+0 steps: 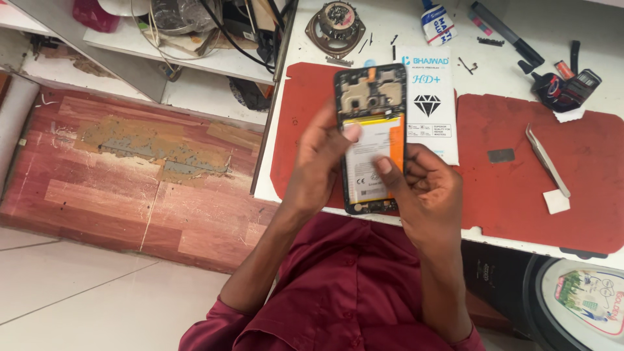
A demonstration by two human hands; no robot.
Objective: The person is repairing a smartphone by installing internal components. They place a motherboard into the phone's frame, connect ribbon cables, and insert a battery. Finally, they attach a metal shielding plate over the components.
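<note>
Two hands [325, 162] [426, 188] around backless phone [370, 140], white-orange battery [374, 159] exposed.

You've got two bare hands up, your left hand [318, 166] and right hand [426, 192], around one opened black smartphone with its back cover off [370, 140]. On the white table [390, 19] I count two dark red work mats [539, 175], one on the near left part and one toward the right edge. One pair of silver metal tweezers [547, 161] and one small white square pad [557, 201] sit on the right mat. One white printed package [428, 104] lies mid-table. Near the far edge: one round metal speaker part [335, 27], one small white glue bottle with blue cap [437, 21].
</note>
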